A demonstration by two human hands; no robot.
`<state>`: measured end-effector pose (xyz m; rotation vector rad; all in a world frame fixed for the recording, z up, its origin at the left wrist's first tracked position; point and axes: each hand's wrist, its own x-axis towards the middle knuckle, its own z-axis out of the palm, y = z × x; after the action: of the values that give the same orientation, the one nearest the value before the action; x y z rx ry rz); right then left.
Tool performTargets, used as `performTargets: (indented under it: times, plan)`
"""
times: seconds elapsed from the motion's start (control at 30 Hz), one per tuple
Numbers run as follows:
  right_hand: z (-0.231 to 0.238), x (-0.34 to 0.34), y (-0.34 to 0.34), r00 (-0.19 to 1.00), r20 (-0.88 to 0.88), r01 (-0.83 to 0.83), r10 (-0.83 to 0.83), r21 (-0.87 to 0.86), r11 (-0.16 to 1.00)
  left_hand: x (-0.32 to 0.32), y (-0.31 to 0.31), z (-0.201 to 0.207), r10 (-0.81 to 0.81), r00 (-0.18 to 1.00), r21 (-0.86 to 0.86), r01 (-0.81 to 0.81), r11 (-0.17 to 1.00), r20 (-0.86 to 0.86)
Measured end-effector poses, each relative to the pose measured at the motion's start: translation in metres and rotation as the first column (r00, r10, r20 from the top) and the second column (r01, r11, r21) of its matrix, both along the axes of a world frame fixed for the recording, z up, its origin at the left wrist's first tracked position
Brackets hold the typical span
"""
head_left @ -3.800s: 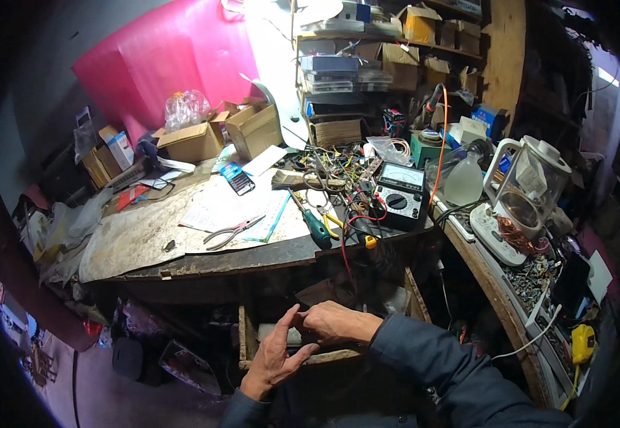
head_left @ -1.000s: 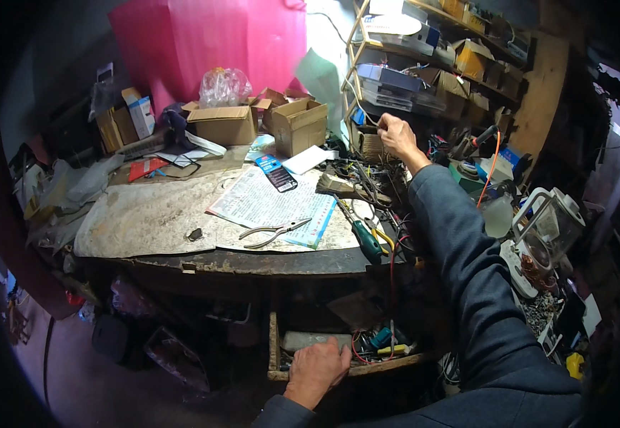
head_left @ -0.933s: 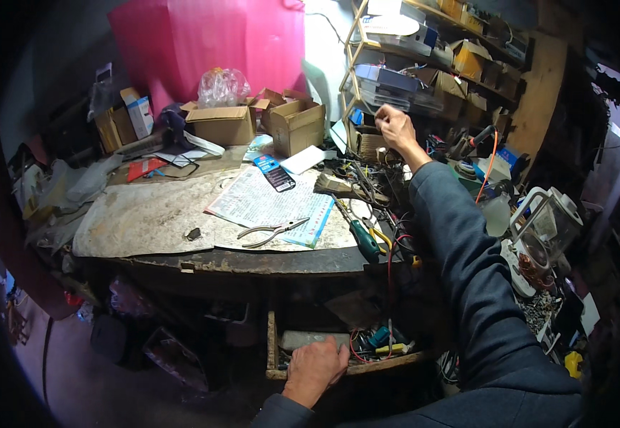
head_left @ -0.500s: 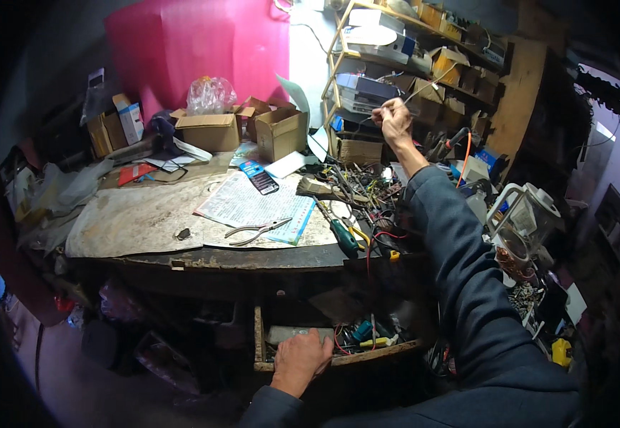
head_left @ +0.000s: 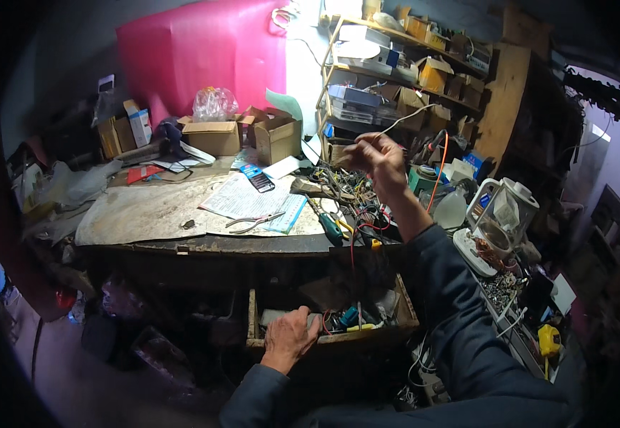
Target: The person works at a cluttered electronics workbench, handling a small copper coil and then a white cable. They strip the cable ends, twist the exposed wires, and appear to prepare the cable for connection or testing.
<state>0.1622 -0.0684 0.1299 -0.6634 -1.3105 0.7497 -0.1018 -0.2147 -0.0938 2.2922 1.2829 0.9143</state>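
My right hand (head_left: pixel 383 162) is raised over the cluttered right end of the workbench, its fingers pinched together on a thin pale wire (head_left: pixel 411 118) whose loose end sticks out up and to the right. My left hand (head_left: pixel 293 338) is lower down, its fingers hooked over the front edge of a pulled-out wooden drawer (head_left: pixel 374 333). Inside that drawer lie a teal-handled tool (head_left: pixel 351 316) and a yellow piece (head_left: pixel 362 327). On the bench are long-nose pliers (head_left: pixel 255 222), a green-handled screwdriver (head_left: pixel 330 228) and a phone-shaped item (head_left: pixel 260 180) on a printed sheet (head_left: pixel 235 200).
Tangled wires and parts (head_left: pixel 338 185) heap up at the bench's right. Cardboard boxes (head_left: pixel 278 139) stand at the back, beside shelves (head_left: pixel 388 71) of stored goods. A clear jug (head_left: pixel 510 214) and a yellow tape measure (head_left: pixel 549 340) sit to my right.
My right hand has come down and nearer from the shelf area, bringing the wire along. My left hand stays at the drawer, which now shows more fully. The whole view has shifted slightly.
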Motion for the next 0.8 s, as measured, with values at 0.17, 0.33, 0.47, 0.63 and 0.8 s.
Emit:
performTargets:
  times: [0.17, 0.33, 0.47, 0.63, 0.8]
  plan:
    - [-0.062, -0.048, -0.077, 0.990, 0.047, -0.128, 0.137, -0.155, 0.980, -0.003, -0.046, 0.016, -0.228, 0.874, 0.373, 0.058, 0.926, 0.429]
    - [-0.125, -0.062, -0.120, 0.962, 0.201, -0.131, 0.184, -0.250, 0.959, -0.028, -0.092, 0.064, -0.384, 0.837, 0.546, 0.125, 0.828, 0.391]
    - [-0.158, -0.083, -0.144, 0.931, 0.234, -0.197, 0.281, -0.326, 0.925, -0.047, -0.070, 0.067, -0.003, 0.880, 0.167, -0.087, 0.982, 0.475]
    - [-0.169, -0.114, -0.175, 0.803, 0.347, -0.273, 0.484, -0.509, 0.817, -0.067, -0.031, 0.042, 0.093, 0.574, -0.233, 0.176, 0.956, 0.813]
    - [-0.206, -0.138, -0.190, 0.633, 0.662, -0.263, 0.401, -0.304, 0.916, -0.075, -0.012, 0.037, 0.277, 0.093, -0.292, 0.342, 0.893, 0.956]
